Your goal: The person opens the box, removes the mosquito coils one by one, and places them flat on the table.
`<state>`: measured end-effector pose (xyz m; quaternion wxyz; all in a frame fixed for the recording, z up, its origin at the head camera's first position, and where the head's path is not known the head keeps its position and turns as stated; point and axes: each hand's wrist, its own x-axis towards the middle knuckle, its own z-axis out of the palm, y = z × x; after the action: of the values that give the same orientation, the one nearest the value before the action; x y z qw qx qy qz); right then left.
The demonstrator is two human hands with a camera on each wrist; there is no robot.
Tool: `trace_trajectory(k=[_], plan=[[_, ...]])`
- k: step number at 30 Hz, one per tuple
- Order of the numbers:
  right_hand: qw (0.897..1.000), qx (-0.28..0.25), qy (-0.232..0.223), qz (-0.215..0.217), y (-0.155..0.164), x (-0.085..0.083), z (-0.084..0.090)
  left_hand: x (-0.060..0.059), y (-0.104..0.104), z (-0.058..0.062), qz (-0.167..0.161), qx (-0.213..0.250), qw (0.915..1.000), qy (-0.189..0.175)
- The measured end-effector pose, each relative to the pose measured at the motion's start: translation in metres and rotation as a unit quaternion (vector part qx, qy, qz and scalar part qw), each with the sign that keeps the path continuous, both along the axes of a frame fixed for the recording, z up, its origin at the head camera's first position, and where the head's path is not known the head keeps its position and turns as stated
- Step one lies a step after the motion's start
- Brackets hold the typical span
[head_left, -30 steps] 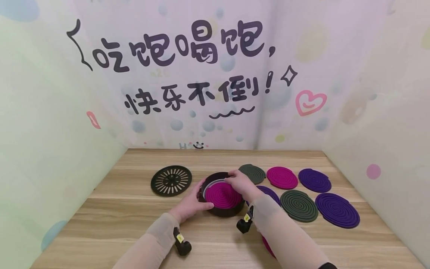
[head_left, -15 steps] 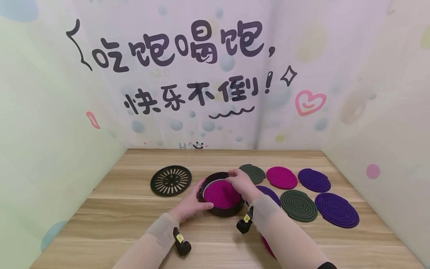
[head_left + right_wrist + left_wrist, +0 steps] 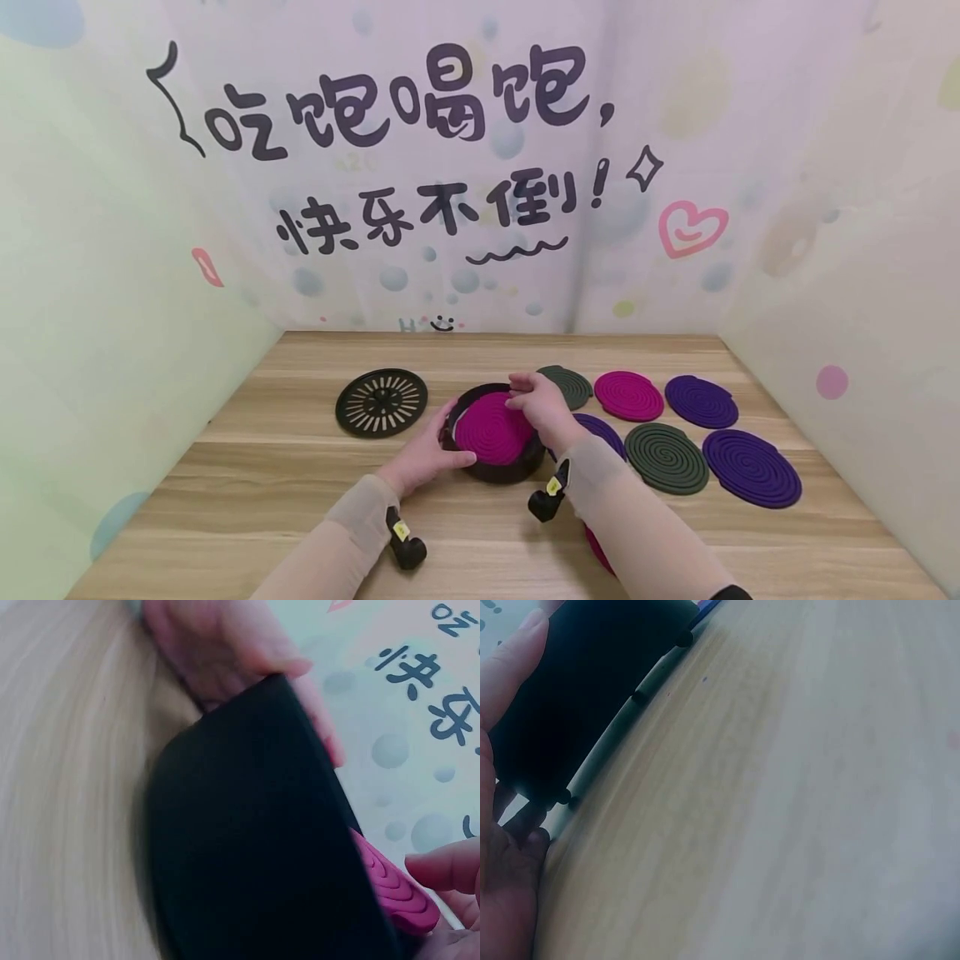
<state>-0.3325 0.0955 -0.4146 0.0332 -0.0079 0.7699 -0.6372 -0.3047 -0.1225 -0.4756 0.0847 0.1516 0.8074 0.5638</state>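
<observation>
A magenta mosquito coil (image 3: 491, 429) lies tilted in a round black coil holder (image 3: 506, 473), its far right side raised above the rim. My left hand (image 3: 423, 458) grips the left side of the holder, thumb at the front and fingers around the back. At the far right rim, my right hand (image 3: 543, 408) holds the raised edge of the coil between thumb and fingers. From the right wrist, the coil's edge (image 3: 394, 889) sticks out above the dark holder wall (image 3: 247, 832), close to the fingertips. The inside of the holder is mostly hidden beneath the coil.
A black slotted lid (image 3: 382, 403) lies to the left. On the right are several flat coils, including a green coil (image 3: 667, 458), a magenta coil (image 3: 628, 396) and a purple coil (image 3: 752, 468). Another magenta coil (image 3: 597, 550) is partly under the right forearm.
The magenta coil's far side has risen and tilted, covering the pale inner ring that showed before. My right hand has lifted slightly; the left hand and holder stay in place.
</observation>
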Motion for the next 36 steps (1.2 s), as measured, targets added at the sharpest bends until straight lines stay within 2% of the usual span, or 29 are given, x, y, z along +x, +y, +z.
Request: trace_trajectory(k=[6, 12, 17, 27, 36], plan=[[0.998, -0.061, -0.02, 0.004, -0.0015, -0.001, -0.001, -0.0014, -0.0013, -0.0016, 0.001, -0.003, 1.0, 0.0], [0.996, -0.086, -0.026, 0.01, -0.0022, 0.0002, 0.0003, -0.0009, -0.0023, -0.001, -0.006, 0.003, 1.0, 0.0], [0.995, -0.089, -0.038, 0.005, -0.0014, -0.0034, -0.0046, -0.0017, -0.0022, -0.0019, -0.006, 0.002, 1.0, 0.0], [0.994, -0.098, -0.051, 0.022, -0.0009, 0.0021, -0.0003, -0.0004, -0.0009, -0.0013, -0.006, 0.004, 1.0, -0.001], [0.995, -0.064, -0.057, 0.044, -0.0012, 0.0053, 0.0007, 0.001, -0.0002, 0.0014, -0.007, 0.013, 0.9999, -0.001]])
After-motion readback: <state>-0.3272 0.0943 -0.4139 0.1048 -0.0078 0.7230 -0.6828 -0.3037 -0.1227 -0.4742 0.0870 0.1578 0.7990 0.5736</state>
